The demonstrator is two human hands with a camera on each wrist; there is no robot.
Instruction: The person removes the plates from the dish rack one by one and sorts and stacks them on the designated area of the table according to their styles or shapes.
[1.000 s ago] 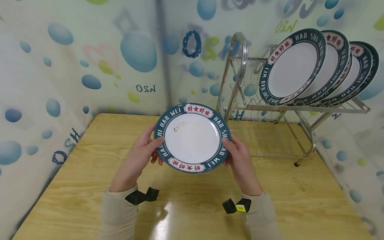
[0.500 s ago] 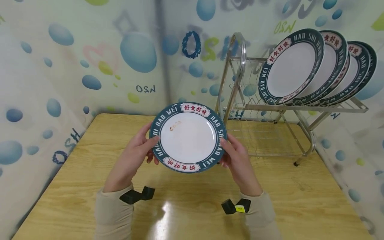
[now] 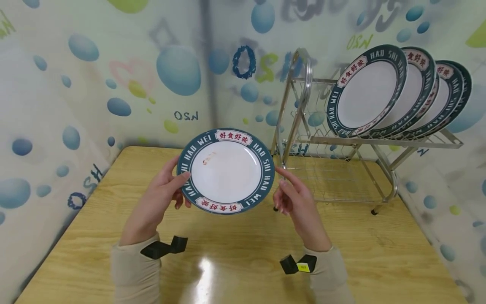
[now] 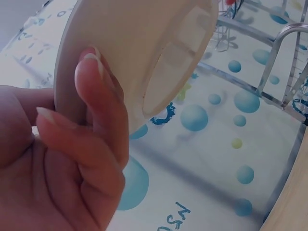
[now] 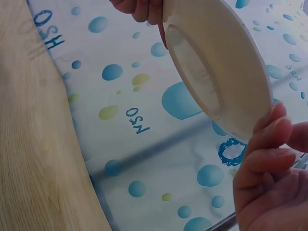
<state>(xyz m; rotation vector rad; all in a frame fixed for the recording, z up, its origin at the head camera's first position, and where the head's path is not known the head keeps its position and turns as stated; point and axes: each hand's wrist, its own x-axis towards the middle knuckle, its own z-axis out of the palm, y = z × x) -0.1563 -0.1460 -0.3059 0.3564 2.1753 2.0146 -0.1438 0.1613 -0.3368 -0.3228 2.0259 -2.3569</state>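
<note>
A round white plate (image 3: 228, 173) with a dark green lettered rim is held in the air above the table, its top side tilted toward me. A small brownish smear (image 3: 209, 158) marks its upper left. My left hand (image 3: 149, 202) grips the plate's left rim, thumb on top and fingers underneath. In the left wrist view those fingers (image 4: 103, 91) lie against the pale underside. On the right, my right hand (image 3: 300, 207) has its forefinger stretched out at the plate's rim. Its thumb is off the plate and its other fingers are loosely bent, holding nothing.
A two-tier metal dish rack (image 3: 300, 109) stands at the back right. Several matching plates (image 3: 368, 95) lean upright on its top shelf. Below them is a wire lower shelf (image 3: 326, 177). Patterned walls (image 3: 228, 97) border the wooden table (image 3: 235, 261).
The plate has moved left with my left hand. My right hand has let go of the rim: its thumb has come off the plate, while the forefinger stays at the edge.
</note>
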